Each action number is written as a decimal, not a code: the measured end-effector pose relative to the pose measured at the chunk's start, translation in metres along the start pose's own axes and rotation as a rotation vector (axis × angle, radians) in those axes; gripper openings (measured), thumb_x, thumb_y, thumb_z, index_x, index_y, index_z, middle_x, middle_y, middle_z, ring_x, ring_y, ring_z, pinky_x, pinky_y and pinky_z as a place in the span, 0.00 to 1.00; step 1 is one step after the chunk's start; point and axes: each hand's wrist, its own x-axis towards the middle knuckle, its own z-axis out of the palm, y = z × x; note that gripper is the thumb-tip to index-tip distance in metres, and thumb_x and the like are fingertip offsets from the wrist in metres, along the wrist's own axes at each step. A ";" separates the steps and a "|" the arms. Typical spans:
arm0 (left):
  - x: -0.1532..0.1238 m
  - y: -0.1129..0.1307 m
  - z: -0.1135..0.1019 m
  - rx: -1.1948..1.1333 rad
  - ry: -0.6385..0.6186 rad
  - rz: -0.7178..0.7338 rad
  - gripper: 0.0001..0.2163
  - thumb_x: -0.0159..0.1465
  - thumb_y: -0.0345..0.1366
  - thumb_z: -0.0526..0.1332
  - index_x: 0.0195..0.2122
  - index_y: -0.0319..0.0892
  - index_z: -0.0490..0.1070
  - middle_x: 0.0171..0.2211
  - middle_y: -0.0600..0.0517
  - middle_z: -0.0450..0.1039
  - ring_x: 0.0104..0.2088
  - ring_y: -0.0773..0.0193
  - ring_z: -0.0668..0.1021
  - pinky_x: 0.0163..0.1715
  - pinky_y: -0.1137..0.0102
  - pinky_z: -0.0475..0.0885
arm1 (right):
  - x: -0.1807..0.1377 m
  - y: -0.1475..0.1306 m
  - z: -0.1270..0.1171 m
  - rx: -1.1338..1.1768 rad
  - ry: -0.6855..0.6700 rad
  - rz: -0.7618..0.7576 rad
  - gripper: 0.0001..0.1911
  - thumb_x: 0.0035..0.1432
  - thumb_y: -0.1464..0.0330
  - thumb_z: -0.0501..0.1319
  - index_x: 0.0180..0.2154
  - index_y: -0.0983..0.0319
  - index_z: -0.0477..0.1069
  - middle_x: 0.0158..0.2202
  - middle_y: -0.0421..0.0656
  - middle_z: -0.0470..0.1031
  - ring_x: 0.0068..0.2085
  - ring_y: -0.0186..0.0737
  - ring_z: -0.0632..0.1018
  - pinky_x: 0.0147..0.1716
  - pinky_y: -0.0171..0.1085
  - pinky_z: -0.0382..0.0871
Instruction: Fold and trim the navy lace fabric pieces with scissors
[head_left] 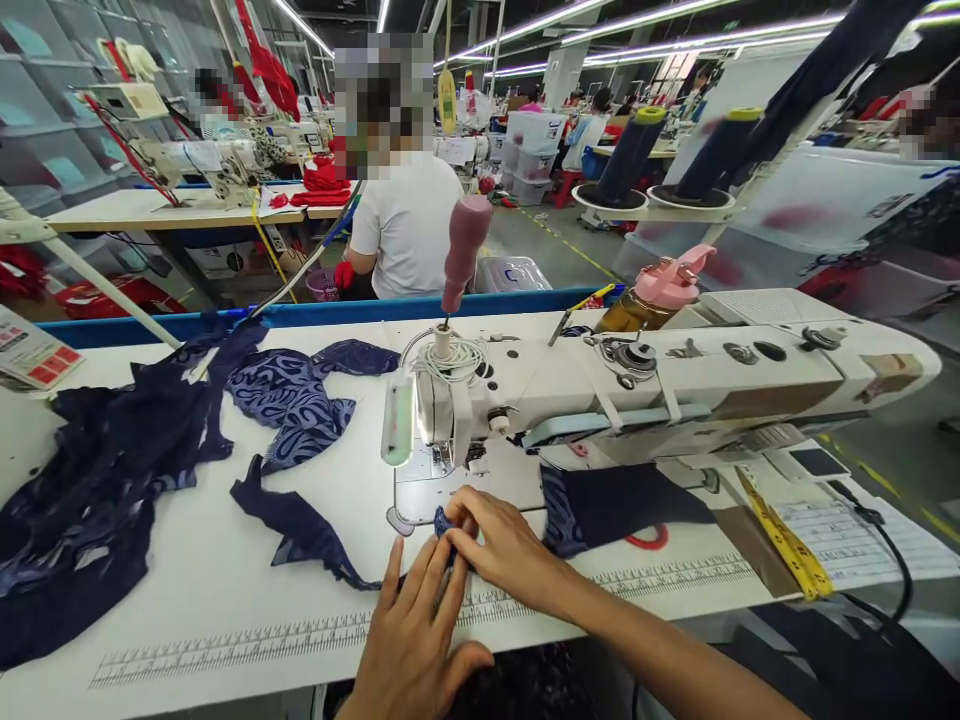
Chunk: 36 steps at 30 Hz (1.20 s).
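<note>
My left hand [411,635] lies near the table's front edge, fingers stretched flat and pressing a dark blue fabric strip [315,530] against the table. My right hand [499,545] reaches in from the right and pinches the end of the same strip just in front of the needle plate [450,480] of a white sewing machine [675,385]. The strip trails off to the left. Another dark piece [615,505] lies under the machine arm to the right of my hand.
A heap of dark blue patterned fabric [112,470] covers the table's left. A yellow tape measure [784,540] and papers [862,545] lie at right. A pink bottle [660,295] and thread cones [630,155] stand behind the machine. A person in a white shirt [409,225] sits beyond.
</note>
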 end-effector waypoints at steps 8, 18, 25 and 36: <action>0.012 -0.009 -0.006 -0.011 -0.038 0.033 0.25 0.66 0.54 0.56 0.58 0.45 0.70 0.59 0.45 0.70 0.63 0.50 0.65 0.67 0.46 0.38 | 0.008 0.018 0.010 -0.134 0.196 -0.019 0.14 0.53 0.79 0.57 0.41 0.58 0.66 0.33 0.37 0.73 0.34 0.36 0.74 0.37 0.35 0.68; -0.004 -0.005 0.018 0.070 0.075 -0.023 0.28 0.64 0.61 0.50 0.59 0.52 0.66 0.61 0.47 0.67 0.63 0.43 0.64 0.60 0.30 0.35 | 0.011 0.044 0.016 -0.187 0.272 -0.045 0.14 0.61 0.60 0.53 0.46 0.57 0.68 0.35 0.43 0.77 0.35 0.44 0.79 0.37 0.42 0.74; -0.013 -0.006 0.038 0.179 0.021 -0.103 0.19 0.66 0.49 0.58 0.58 0.57 0.64 0.63 0.51 0.65 0.63 0.44 0.64 0.56 0.29 0.53 | 0.026 0.057 0.011 -0.252 0.224 -0.069 0.18 0.58 0.52 0.54 0.44 0.56 0.70 0.34 0.44 0.78 0.32 0.47 0.80 0.27 0.40 0.74; 0.004 -0.011 -0.001 -0.019 -0.161 -0.075 0.28 0.67 0.51 0.56 0.64 0.40 0.60 0.63 0.45 0.65 0.66 0.47 0.59 0.64 0.36 0.37 | -0.030 0.016 0.002 -0.420 0.174 -0.357 0.11 0.69 0.72 0.50 0.43 0.60 0.70 0.37 0.45 0.71 0.40 0.41 0.73 0.40 0.39 0.70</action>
